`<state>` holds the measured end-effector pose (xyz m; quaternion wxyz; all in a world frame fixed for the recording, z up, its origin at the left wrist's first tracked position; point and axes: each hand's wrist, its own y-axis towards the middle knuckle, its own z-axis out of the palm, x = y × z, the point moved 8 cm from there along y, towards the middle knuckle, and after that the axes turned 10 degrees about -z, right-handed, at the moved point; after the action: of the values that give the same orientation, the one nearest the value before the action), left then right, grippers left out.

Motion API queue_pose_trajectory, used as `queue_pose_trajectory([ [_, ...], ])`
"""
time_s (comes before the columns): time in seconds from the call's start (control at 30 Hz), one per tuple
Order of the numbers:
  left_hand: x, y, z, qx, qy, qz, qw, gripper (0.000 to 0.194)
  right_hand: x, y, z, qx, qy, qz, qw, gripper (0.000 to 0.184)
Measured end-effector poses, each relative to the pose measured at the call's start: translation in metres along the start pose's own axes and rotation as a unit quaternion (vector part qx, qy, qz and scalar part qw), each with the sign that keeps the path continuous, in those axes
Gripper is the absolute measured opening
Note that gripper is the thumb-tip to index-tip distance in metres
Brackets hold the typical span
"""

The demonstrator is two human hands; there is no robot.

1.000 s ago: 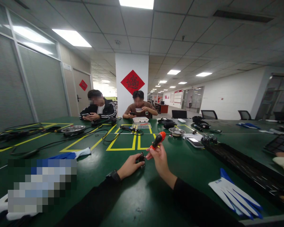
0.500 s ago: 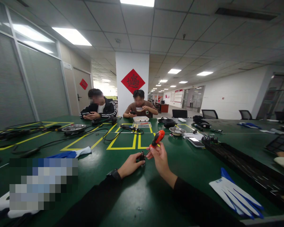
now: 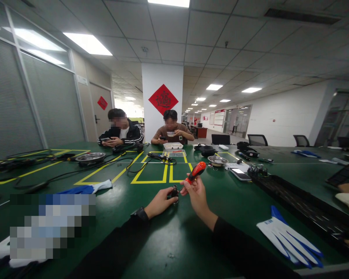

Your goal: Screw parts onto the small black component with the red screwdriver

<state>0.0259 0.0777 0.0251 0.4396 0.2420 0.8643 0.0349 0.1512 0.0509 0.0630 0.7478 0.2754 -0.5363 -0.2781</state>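
Note:
My left hand (image 3: 162, 202) is closed around a small dark metal fitting (image 3: 175, 190) that stands upright on the green table (image 3: 128, 224). Its kind is too small to make out. Just to the right, my right hand (image 3: 197, 195) grips a screwdriver (image 3: 196, 172) with a red and black handle. The handle tilts up and to the right, while the shaft points down toward the metal fitting. Fingers partly hide the shaft, and I cannot tell whether its tip touches the fitting.
White-and-blue gloves (image 3: 289, 240) lie at right, beside a long black tray (image 3: 302, 209) of metal parts. A phone (image 3: 240, 174) and metal bowls (image 3: 217, 161) stand farther back. Cables (image 3: 75, 176) cross the left side. Two people (image 3: 172, 130) sit across the table.
The screwdriver's handle has tipped further to the right and slightly down in my right hand. My left hand and the metal fitting have stayed in place.

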Motion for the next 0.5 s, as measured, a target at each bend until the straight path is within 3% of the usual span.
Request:
queue_pose_trajectory([
  [0.5, -0.0004, 0.0000, 0.0008, 0.006, -0.008, -0.002, 1.000, 0.025, 0.0003, -0.0007, 0.0004, 0.003, 0.000, 0.001, 1.000, 0.028],
])
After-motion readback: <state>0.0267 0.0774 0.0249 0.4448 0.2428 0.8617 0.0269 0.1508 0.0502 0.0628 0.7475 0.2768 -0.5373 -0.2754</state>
